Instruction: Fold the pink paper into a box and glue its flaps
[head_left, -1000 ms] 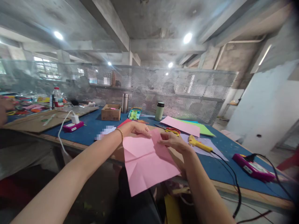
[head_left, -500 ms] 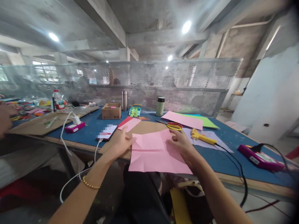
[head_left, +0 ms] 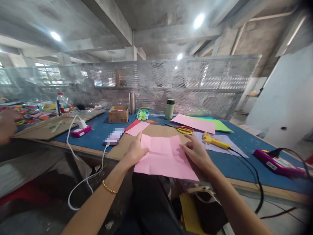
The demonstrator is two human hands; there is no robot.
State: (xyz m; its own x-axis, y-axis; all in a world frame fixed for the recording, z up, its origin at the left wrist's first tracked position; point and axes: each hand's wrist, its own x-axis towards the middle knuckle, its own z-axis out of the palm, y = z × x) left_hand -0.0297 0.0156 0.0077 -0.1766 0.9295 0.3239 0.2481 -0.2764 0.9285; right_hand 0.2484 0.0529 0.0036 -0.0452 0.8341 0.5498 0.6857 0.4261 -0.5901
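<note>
A pink sheet of paper with fold creases spans the space between my hands, its near edge hanging past the table edge. My left hand pinches its left side, thumb on top and fingers partly behind it. On the right side, my right hand grips the sheet between thumb and fingers. Under the sheet's far part lies a brown cardboard piece. Just beyond are scissors with red and yellow handles, and a smaller pink paper piece over a red one.
A yellow glue gun rests on lilac paper at right, its cord trailing off the edge. A phone on a charging cable is at left. Behind stand a cardboard box, a steel flask and a green flask. Another person's hand shows far left.
My left hand has shifted right and slightly up along the sheet's left side. The pink sheet's far edge has changed shape, its top corners now bending. The view has turned slightly.
</note>
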